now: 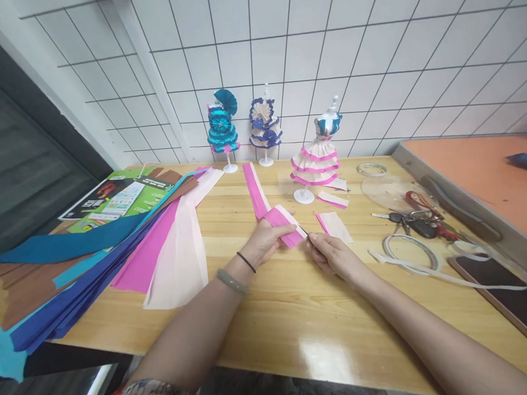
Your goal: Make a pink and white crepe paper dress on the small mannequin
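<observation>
Pinched in my left hand [271,240] is a folded strip of pink and cream crepe paper [274,216], above the middle of the table. Its tail [254,189] runs back over the wood towards the wall. My right hand [328,252] is closed around scissors [304,232]; only a thin dark blade shows at the strip's right end, the handles being hidden by the fingers. Short cut pieces of pink and cream paper [335,225] lie just beyond my right hand. Behind them stands a small dress form [315,164] in a tiered cream skirt with pink edging.
Two more dressed forms, one teal [221,128] and one blue and cream [264,125], stand by the tiled wall. Coloured crepe strips [158,241] fan out at left over a green printed sheet [110,199]. At right are keys [421,224], tape rolls [412,253] and a phone [514,300].
</observation>
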`<state>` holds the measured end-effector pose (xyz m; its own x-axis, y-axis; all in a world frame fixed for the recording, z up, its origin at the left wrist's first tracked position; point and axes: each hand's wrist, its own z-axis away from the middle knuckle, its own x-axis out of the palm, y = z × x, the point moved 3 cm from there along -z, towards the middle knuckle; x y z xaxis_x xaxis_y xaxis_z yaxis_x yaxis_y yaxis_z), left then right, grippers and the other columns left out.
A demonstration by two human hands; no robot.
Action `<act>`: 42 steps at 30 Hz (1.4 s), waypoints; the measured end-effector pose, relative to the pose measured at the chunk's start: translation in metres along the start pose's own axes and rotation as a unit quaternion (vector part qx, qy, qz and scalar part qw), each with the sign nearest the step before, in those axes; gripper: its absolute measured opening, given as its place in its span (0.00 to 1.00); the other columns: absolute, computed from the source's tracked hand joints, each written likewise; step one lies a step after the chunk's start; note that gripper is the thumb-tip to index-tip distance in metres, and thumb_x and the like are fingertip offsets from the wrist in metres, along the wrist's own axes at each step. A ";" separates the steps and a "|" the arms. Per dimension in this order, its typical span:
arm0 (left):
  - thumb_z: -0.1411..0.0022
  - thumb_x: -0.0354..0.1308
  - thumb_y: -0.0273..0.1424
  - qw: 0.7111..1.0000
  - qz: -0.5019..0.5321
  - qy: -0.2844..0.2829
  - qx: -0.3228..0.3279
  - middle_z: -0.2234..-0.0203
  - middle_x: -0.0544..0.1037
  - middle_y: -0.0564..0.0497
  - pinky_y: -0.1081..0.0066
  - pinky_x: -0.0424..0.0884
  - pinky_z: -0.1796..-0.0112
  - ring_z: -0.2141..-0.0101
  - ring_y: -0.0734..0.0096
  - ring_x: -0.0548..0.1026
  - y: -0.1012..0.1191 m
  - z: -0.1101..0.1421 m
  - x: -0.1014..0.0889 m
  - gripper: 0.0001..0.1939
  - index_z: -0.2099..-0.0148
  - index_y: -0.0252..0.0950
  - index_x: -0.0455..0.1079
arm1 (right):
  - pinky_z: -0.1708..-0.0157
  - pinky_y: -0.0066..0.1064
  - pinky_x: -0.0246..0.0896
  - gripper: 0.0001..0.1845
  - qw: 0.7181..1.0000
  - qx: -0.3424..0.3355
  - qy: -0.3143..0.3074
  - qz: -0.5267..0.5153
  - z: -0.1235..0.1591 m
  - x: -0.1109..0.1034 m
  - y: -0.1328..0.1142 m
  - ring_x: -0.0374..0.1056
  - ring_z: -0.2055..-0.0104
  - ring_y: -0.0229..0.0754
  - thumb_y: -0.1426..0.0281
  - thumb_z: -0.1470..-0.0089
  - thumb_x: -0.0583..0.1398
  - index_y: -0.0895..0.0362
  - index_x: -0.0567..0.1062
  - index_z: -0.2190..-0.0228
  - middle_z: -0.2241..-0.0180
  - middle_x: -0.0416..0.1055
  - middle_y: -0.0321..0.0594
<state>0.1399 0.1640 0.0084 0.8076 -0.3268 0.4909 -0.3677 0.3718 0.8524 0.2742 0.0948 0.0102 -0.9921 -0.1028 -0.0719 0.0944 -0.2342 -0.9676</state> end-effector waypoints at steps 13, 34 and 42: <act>0.59 0.68 0.25 1.000 0.003 0.007 0.028 0.72 0.75 0.53 0.73 0.66 0.65 0.71 0.76 0.71 0.002 0.001 0.000 0.26 0.54 0.33 0.70 | 0.88 0.22 0.35 0.23 0.998 0.001 -0.026 -0.054 -0.002 0.001 0.005 0.41 0.88 0.28 0.47 0.50 0.53 0.55 0.61 0.74 0.86 0.48 0.24; 0.57 0.67 0.25 0.999 -0.005 -0.031 0.037 0.73 0.75 0.53 0.72 0.67 0.66 0.72 0.75 0.73 0.001 -0.003 -0.006 0.26 0.52 0.33 0.69 | 0.87 0.24 0.36 0.22 0.998 -0.016 -0.049 -0.039 0.003 0.005 -0.002 0.42 0.87 0.30 0.48 0.46 0.50 0.55 0.61 0.72 0.85 0.48 0.25; 0.57 0.67 0.27 0.999 -0.015 -0.025 0.037 0.72 0.76 0.53 0.71 0.67 0.65 0.71 0.74 0.73 -0.001 -0.005 -0.009 0.25 0.53 0.33 0.69 | 0.87 0.23 0.36 0.25 0.997 0.004 -0.043 -0.066 0.001 0.003 0.003 0.43 0.87 0.29 0.45 0.49 0.51 0.55 0.63 0.69 0.83 0.50 0.26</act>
<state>0.1356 0.1708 0.0022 0.7947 -0.3812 0.4724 -0.3789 0.2966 0.8766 0.2718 0.0930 0.0076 -0.9850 -0.1537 0.0782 -0.0361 -0.2598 -0.9650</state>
